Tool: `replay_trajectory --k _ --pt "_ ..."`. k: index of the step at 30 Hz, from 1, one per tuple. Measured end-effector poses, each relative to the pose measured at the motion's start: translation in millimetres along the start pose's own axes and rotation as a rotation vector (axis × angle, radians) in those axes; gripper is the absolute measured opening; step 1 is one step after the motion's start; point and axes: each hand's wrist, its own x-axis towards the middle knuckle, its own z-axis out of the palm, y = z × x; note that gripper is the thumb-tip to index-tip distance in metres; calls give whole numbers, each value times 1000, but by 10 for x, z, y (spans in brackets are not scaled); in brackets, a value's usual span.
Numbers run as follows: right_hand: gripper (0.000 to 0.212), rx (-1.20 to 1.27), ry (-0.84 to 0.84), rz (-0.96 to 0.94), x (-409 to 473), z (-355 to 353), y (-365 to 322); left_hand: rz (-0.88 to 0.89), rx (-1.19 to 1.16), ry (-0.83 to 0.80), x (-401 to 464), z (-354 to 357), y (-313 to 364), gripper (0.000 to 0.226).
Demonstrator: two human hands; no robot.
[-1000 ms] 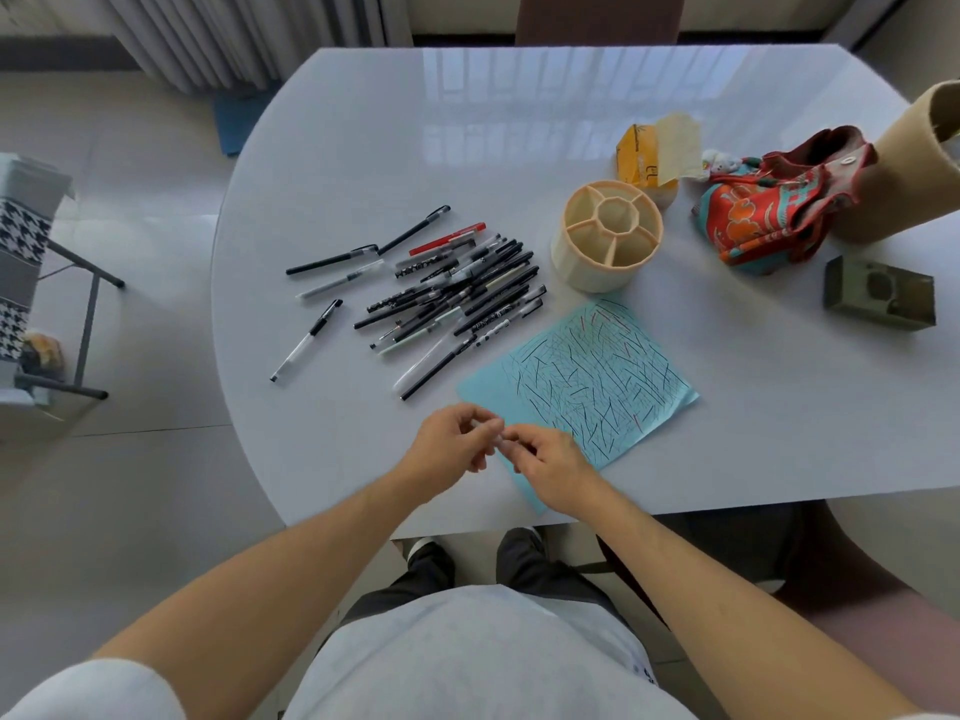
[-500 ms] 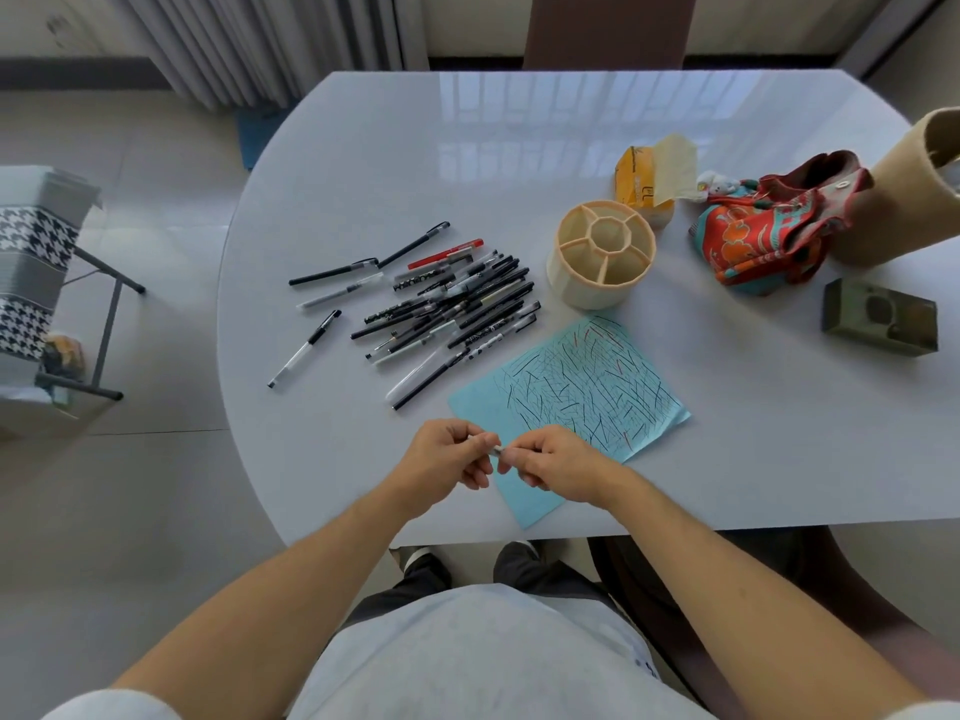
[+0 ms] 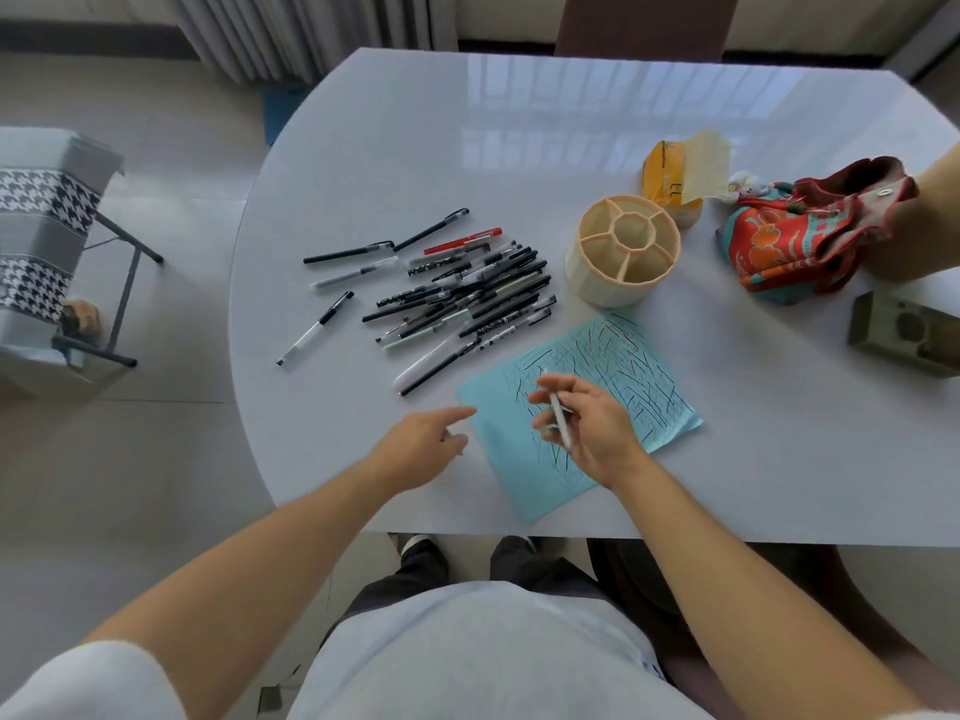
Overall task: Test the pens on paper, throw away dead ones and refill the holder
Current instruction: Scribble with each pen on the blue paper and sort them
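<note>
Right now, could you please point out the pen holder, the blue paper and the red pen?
pen holder (image 3: 602, 288), head view, outer wall.
blue paper (image 3: 519, 475), head view, bare near corner.
red pen (image 3: 462, 242), head view, mid barrel.

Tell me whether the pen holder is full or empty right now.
Empty. The pen holder stands upright on the table with all its visible compartments bare; the pens lie loose to its left.

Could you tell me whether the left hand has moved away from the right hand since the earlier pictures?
Yes: the left hand has parted leftward, off the blue paper; the right hand holds a pen over it.
</note>
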Motion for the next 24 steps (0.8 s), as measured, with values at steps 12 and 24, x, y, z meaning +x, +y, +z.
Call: replay_trajectory --k 12,24 --pt "23 -330 182 -258 511 402 196 5 450 17 114 186 68 66" --pt "6 -798 274 -480 689 355 269 23 380 15 100 195 40 67"
